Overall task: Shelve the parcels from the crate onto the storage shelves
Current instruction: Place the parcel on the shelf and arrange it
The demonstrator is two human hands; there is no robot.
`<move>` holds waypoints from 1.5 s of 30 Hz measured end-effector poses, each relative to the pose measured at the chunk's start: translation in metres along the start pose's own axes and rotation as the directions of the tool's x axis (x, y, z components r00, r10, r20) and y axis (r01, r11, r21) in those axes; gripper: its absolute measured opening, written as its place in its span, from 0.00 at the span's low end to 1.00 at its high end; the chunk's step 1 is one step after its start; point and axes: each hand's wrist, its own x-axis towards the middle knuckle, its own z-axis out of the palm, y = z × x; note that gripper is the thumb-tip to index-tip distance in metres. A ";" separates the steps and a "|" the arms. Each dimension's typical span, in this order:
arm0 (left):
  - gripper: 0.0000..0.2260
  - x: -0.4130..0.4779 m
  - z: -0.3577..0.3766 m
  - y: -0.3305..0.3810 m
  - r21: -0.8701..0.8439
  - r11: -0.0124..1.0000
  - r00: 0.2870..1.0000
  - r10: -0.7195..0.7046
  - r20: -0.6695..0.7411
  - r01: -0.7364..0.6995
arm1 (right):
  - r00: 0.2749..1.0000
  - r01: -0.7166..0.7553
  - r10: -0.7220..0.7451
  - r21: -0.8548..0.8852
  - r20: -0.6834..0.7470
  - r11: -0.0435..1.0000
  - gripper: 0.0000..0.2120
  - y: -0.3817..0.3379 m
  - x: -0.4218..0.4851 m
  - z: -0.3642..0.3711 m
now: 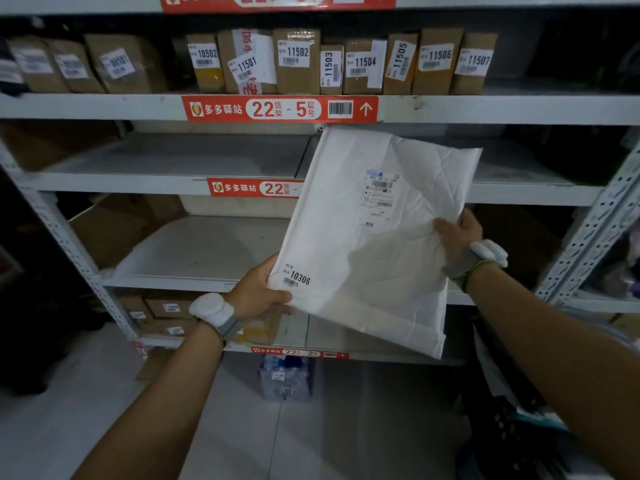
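A large flat white plastic parcel [363,237] marked 10306 is held up, tilted, in front of the white metal storage shelves [104,107]. My left hand [261,292] grips its lower left corner beside the number sticker. My right hand [457,233] pinches its right edge, below the shipping label. The parcel covers part of the two middle shelf levels. A dark crate [512,441] shows only partly at the lower right.
Brown cartons [298,60] numbered 11501 to 11507 line the level above the 22-5 tag [280,109]. Small boxes [166,315] sit on a low level. A pack of water bottles [285,379] stands on the floor under the rack. A perforated upright [595,223] rises at right.
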 end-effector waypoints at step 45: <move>0.11 -0.005 -0.274 -0.155 -0.401 0.893 0.569 -0.441 -0.694 0.203 | 0.700 -0.509 0.513 -0.156 0.497 0.846 0.10 0.147 -0.087 0.374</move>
